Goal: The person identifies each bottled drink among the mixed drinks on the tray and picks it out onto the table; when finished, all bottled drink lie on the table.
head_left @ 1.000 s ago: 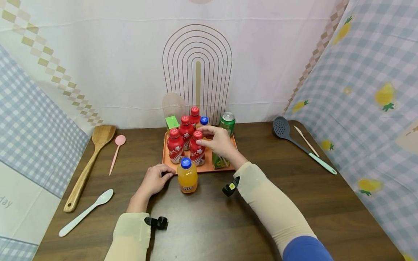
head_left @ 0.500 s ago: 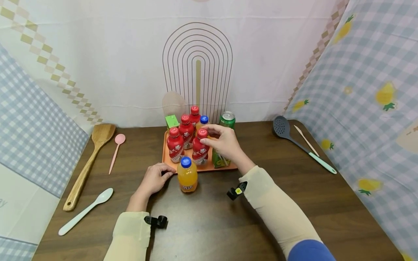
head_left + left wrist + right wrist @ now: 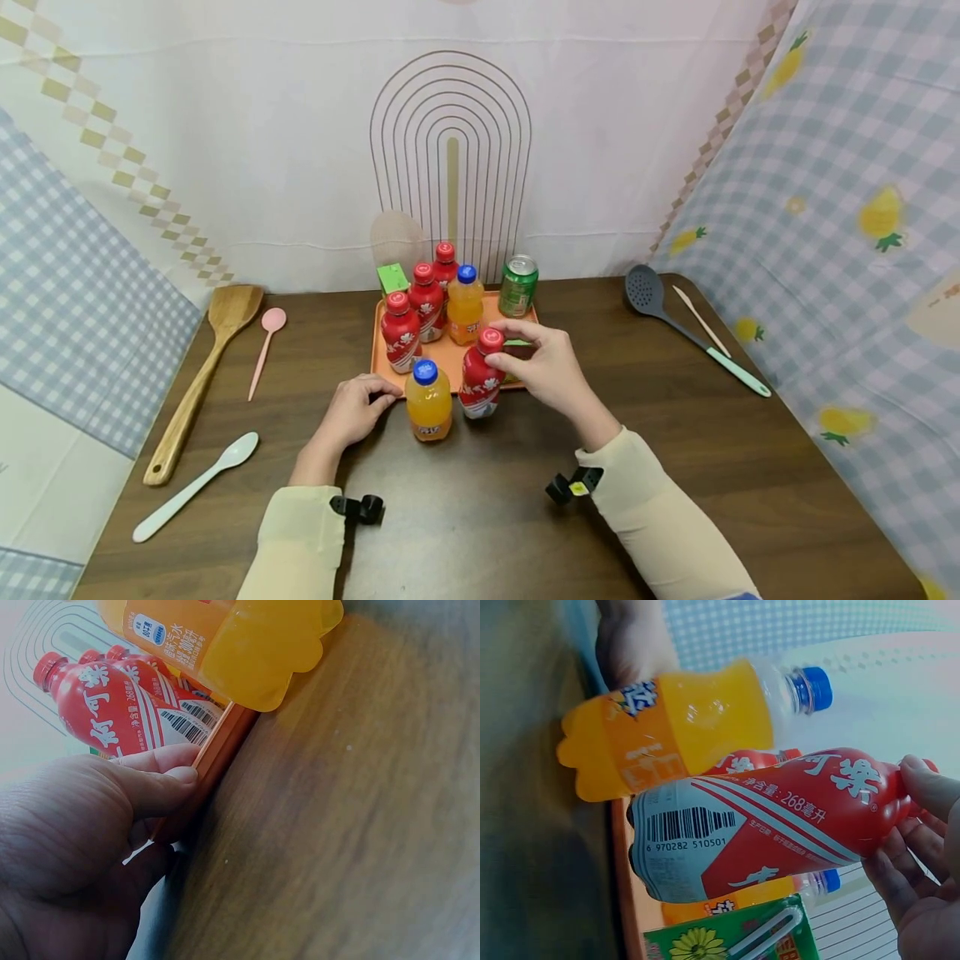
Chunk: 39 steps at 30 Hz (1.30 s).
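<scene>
My right hand [image 3: 551,367] grips a red cola bottle [image 3: 480,382] near its cap, thumb and fingers round the neck. The bottle hangs slightly tilted over the front edge of the orange tray [image 3: 444,358]. Just left of it, an orange soda bottle [image 3: 429,408] with a blue cap stands on the table before the tray. My left hand [image 3: 362,410] pinches the tray's rim near the front left corner; in the left wrist view its thumb lies against that rim. Other red bottles [image 3: 402,335] and a second orange soda bottle [image 3: 466,304] stand on the tray.
A green can [image 3: 519,287] and a green carton [image 3: 393,279] stand toward the back. Another green carton [image 3: 735,934] lies behind the held bottle. A wooden turner [image 3: 197,392], pink spoon [image 3: 267,346] and white spoon [image 3: 202,483] lie left; a slotted skimmer [image 3: 675,321] and small knife [image 3: 702,322] lie right.
My right hand has carried the red cola bottle off the tray, toward the right and front, uncovering the orange soda bottle and can behind. The left hand stays at the tray's corner.
</scene>
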Each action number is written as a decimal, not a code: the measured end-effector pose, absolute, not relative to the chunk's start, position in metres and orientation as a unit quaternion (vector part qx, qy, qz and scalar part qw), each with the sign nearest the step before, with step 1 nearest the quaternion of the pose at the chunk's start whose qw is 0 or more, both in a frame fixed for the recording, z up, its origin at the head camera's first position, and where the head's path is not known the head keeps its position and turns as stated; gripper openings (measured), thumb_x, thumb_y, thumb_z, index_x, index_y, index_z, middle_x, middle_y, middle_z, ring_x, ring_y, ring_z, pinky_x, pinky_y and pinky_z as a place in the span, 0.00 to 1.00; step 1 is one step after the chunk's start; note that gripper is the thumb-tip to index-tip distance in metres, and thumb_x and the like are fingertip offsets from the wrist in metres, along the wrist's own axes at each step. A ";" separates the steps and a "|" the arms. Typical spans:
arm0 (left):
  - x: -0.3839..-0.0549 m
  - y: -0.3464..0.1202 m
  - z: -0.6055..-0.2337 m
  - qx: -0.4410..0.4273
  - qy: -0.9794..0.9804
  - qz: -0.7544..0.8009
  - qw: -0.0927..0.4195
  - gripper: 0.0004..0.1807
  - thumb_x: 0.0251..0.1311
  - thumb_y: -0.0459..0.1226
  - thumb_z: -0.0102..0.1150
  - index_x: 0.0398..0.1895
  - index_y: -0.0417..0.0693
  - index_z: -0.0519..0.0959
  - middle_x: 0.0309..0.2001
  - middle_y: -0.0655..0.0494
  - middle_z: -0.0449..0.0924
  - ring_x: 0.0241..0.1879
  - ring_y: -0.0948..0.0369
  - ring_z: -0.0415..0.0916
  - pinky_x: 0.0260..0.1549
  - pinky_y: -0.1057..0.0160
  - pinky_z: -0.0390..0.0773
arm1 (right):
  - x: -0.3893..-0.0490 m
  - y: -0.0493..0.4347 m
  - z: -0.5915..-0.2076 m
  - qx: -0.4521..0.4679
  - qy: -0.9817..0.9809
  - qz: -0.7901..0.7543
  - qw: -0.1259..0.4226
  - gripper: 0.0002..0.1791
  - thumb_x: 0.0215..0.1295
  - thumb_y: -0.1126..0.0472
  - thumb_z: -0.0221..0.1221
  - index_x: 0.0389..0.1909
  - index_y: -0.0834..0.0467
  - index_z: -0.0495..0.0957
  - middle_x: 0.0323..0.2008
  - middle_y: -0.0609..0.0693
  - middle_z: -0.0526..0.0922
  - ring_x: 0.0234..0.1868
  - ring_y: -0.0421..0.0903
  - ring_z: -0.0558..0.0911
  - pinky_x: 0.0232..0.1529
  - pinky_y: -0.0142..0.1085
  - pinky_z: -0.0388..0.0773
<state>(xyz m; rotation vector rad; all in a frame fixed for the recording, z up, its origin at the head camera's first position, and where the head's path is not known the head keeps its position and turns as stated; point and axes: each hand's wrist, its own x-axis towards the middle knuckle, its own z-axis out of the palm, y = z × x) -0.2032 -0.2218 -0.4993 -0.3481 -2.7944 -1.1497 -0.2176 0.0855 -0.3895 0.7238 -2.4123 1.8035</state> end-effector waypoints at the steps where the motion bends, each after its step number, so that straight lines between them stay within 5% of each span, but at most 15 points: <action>1: -0.203 -0.222 -0.499 -0.115 -0.918 -0.377 0.050 0.05 0.58 0.31 0.64 0.34 0.50 0.87 0.36 0.59 0.83 0.44 0.55 0.78 0.51 0.50 0.74 | -0.213 0.086 -0.389 0.237 -0.778 0.581 0.020 0.21 0.55 0.66 0.69 0.51 0.61 0.80 0.46 0.53 0.84 0.44 0.50 0.83 0.45 0.40 0.81; 9: -0.202 -0.222 -0.499 -0.114 -0.917 -0.380 0.045 0.05 0.58 0.31 0.64 0.35 0.49 0.87 0.37 0.59 0.84 0.44 0.54 0.78 0.51 0.49 0.74 | -0.192 0.090 -0.387 0.251 -0.771 0.585 0.009 0.20 0.53 0.68 0.69 0.49 0.64 0.80 0.44 0.55 0.84 0.41 0.52 0.84 0.44 0.38 0.81; 39: -0.203 -0.220 -0.497 -0.108 -0.919 -0.377 0.039 0.06 0.59 0.30 0.64 0.36 0.48 0.86 0.37 0.56 0.84 0.44 0.53 0.78 0.51 0.48 0.74 | -0.213 0.085 -0.436 0.295 -0.782 0.545 0.063 0.21 0.56 0.56 0.69 0.51 0.53 0.80 0.46 0.46 0.84 0.43 0.43 0.84 0.43 0.39 0.81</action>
